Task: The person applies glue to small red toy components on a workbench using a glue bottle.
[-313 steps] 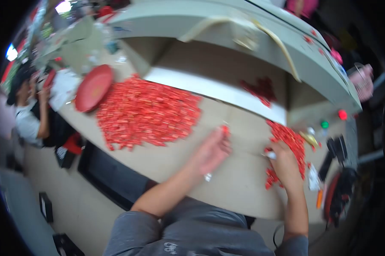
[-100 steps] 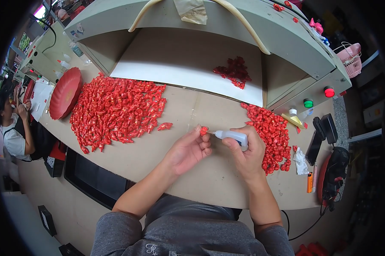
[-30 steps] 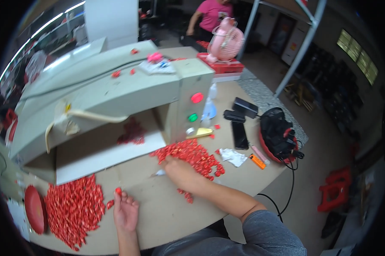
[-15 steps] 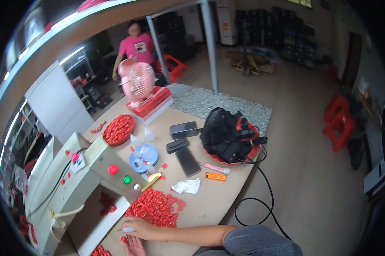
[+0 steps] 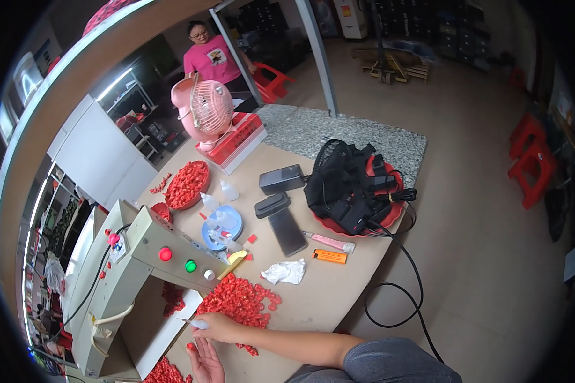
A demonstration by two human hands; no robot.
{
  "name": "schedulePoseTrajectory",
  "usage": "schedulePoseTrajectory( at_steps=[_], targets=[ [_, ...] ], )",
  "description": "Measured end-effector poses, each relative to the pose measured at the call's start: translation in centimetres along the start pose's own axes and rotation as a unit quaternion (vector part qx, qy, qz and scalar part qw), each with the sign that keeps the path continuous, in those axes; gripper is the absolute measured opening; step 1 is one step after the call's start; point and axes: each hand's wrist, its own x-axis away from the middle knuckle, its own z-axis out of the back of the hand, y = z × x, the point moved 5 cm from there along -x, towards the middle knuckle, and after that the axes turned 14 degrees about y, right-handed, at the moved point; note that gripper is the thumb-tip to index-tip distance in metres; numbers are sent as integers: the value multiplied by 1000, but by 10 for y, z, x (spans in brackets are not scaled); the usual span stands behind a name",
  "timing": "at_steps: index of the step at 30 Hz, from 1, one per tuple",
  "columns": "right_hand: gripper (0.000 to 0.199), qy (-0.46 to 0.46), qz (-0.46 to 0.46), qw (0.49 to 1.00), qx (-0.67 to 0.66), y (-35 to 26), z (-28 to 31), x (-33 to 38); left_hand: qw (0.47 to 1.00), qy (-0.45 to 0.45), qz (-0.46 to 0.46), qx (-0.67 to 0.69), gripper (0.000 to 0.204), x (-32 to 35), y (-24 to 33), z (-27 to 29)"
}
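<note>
My right hand (image 5: 218, 329) is closed round a small translucent squeeze bottle (image 5: 200, 324) with a thin needle tip pointing left. Just below it, my left hand (image 5: 207, 365) is turned palm up, holding a small shiny red piece (image 5: 190, 346) at its fingertips. The bottle's tip is above that piece and apart from it. A heap of similar red pieces (image 5: 236, 300) spreads on the table beyond my right hand. More red pieces (image 5: 165, 371) lie left of my left hand, by the machine.
A pale machine (image 5: 148, 246) with coloured buttons stands at left. Beyond are a blue dish (image 5: 236, 225) of bottles, a bowl of red pieces (image 5: 201, 198), a phone (image 5: 288, 233), crumpled tissue (image 5: 283, 272), orange lighter (image 5: 330, 256), pink fan (image 5: 214, 108) and cabled black gear (image 5: 345, 191). A person (image 5: 214, 60) stands behind.
The whole view has shifted, so the table sits slightly further right. More of my left hand shows now. Both hands keep their hold, and the person behind appears turned more toward the table.
</note>
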Motion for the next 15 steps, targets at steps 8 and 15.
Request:
schedulePoseTrajectory(
  at_steps=[8,15],
  targets=[
    [28,-96,-172,969,-152,1,-19,12,1000,-10,20,4,30,-7,20,37],
    [35,-72,-270,936,-212,6,-47,-1,999,-9,3,-31,22,-24,41,61]
  ],
)
